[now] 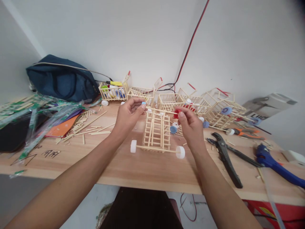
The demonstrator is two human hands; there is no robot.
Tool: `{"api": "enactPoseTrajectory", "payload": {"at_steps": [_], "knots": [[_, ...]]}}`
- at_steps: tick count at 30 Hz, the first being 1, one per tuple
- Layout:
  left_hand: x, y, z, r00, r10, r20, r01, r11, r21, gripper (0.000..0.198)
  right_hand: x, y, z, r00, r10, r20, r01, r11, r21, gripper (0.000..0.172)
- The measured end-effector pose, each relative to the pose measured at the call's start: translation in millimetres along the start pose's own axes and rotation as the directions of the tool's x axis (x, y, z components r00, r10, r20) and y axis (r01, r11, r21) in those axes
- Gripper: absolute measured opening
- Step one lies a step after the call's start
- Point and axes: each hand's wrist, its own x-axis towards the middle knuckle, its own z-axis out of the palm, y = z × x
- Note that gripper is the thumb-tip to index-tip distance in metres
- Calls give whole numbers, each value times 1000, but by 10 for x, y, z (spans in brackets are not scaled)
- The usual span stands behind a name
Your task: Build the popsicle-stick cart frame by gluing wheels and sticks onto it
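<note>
An upside-down cart of thin wooden sticks [156,135] lies on the table in front of me. Its near axle carries two white bottle caps as wheels, the right one [180,152] facing me. Across the far end runs another stick axle [164,111]. My left hand [131,111] pinches a small light-blue and white bottle cap [143,103] at that axle's left end. At the other end, my right hand [190,122] has its fingers closed on a red bottle cap [176,114]. Fingers partly hide both caps, so I cannot tell how firmly they sit on the stick.
Several finished-looking stick carts [170,100] line the wall. Loose sticks [89,128], orange paper [62,128] and a blue bag [63,78] are at left. On the right lie a black cutter [225,159], a blue glue gun [274,163] and orange-handled pliers [247,133].
</note>
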Motion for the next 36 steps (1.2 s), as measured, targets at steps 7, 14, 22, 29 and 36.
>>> {"api": "enactPoseTrajectory", "payload": {"at_steps": [7,14,22,29,36], "knots": [[-22,21,8,1000,-14,-1,14,1000,-8,30,-5,0,6,1000,16,-1,-16,1000,9,32],[-16,-34,-2,999,-52,3,52,997,-50,43,-6,-3,5,1000,12,-10,-12,1000,13,32],[9,-83,17,983,-184,-7,181,974,-140,57,0,6,16,1000,23,-20,-22,999,30,31],[16,-41,64,965,-256,-54,241,951,-195,54,13,5,24,999,50,-16,-49,996,75,29],[15,-13,67,962,-270,-24,262,949,-177,46,10,8,34,998,60,-5,-59,991,119,27]]}}
